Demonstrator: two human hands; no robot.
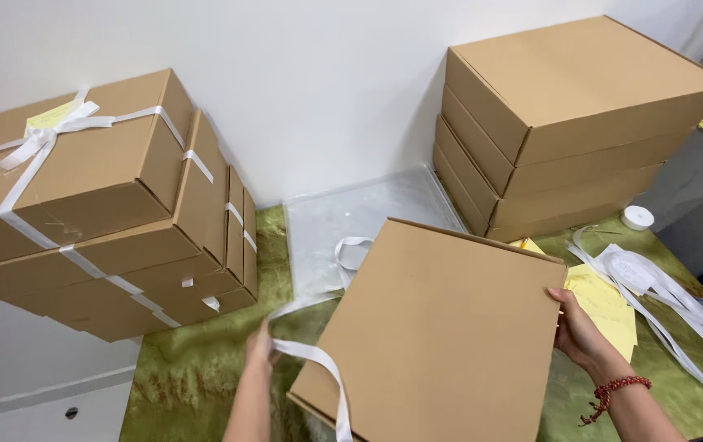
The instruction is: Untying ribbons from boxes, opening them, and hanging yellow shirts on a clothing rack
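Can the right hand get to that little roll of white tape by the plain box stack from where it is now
Probably yes, once it lets go. The right hand grips the edge of the tilted cardboard box; the white tape roll lies beyond it on the green table, with only yellow paper and loose ribbon between.

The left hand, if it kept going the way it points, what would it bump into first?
The left hand points up toward the wall. Probably the clear plastic sheet first, past the white ribbon it holds; depth is unclear.

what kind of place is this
Likely a small gift-packing workspace: ribbon-tied cardboard boxes stacked left, plain boxes right, loose white ribbon on the green table.
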